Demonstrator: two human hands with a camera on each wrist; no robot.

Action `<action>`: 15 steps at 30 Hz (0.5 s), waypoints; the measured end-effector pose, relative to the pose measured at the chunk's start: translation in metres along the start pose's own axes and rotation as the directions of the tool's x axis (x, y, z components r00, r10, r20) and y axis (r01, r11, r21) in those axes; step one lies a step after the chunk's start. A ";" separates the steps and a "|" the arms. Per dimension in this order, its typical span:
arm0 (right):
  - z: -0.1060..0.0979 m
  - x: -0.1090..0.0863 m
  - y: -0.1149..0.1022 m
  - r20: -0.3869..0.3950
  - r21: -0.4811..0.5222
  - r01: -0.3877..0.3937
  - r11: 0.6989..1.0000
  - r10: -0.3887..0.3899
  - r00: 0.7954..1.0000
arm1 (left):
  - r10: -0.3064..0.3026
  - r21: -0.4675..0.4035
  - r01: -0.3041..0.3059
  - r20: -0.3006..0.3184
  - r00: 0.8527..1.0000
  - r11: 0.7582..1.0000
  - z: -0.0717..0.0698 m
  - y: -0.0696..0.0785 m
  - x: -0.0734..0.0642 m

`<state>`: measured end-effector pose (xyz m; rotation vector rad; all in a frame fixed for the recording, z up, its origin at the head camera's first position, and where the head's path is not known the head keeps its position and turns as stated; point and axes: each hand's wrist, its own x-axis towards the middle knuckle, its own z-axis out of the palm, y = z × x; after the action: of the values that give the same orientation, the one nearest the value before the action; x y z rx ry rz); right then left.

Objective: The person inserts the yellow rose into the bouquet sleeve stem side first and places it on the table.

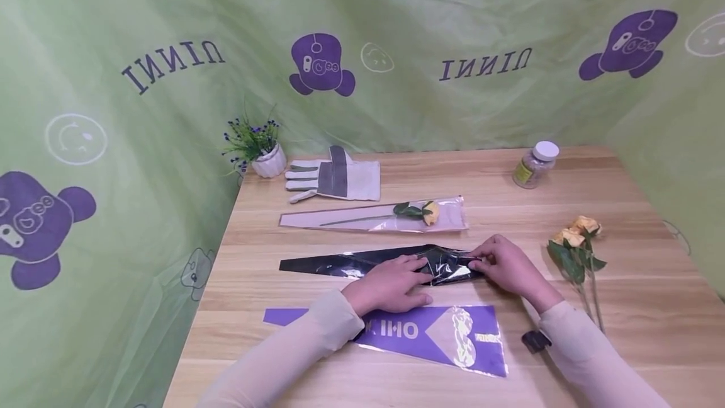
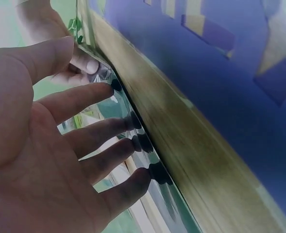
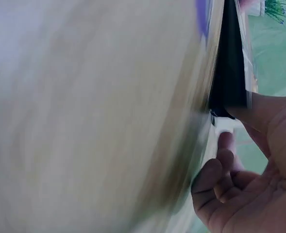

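A glossy black tapered flower sleeve [image 1: 320, 264] lies across the middle of the table, its narrow end to the left. My left hand [image 1: 396, 283] rests on it with fingers spread, and in the left wrist view its fingertips [image 2: 143, 177] press down on the film. At the wide right end, my right hand [image 1: 510, 266] pinches the sleeve's edge. The right wrist view has the thumb against the black film [image 3: 228, 58], with the other fingers curled. Nearer me, a purple sleeve [image 1: 438, 339] with pale lettering lies partly under my left forearm.
Behind lies a pink sleeve [image 1: 374, 214] with a yellow rose [image 1: 430, 213] on or in it; I cannot tell which. Loose yellow roses [image 1: 576, 235] lie right. Further back are a work glove [image 1: 359, 180], a potted plant [image 1: 269, 161] and a white-lidded jar [image 1: 533, 169].
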<state>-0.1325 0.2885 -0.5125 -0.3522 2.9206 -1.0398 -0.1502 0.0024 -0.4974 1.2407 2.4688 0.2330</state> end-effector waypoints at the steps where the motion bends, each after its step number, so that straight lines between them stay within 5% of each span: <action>1: 0.000 0.000 -0.001 -0.011 0.019 -0.010 1.000 0.010 1.000 | 0.003 -0.002 -0.003 -0.001 1.000 1.000 0.000 0.000 0.000; 5: -0.001 -0.002 -0.007 0.006 0.224 -0.102 0.969 0.104 0.995 | 0.012 -0.008 -0.012 0.000 1.000 1.000 -0.001 0.001 -0.001; 9: -0.005 -0.006 -0.015 0.132 0.440 -0.242 0.865 0.204 0.970 | 0.008 -0.016 -0.008 0.002 1.000 1.000 -0.002 0.001 -0.002; 12: -0.007 -0.009 -0.017 0.204 0.512 -0.317 0.799 0.245 0.948 | 0.008 -0.020 -0.008 -0.001 1.000 1.000 -0.001 -0.001 -0.002; 15: -0.006 -0.012 -0.016 0.188 0.519 -0.330 0.789 0.271 0.944 | 0.006 -0.017 -0.006 -0.005 1.000 1.000 0.001 -0.002 -0.001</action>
<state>-0.1181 0.2821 -0.4986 0.0811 2.3259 -1.6508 -0.1504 0.0004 -0.4985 1.2424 2.4617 0.2586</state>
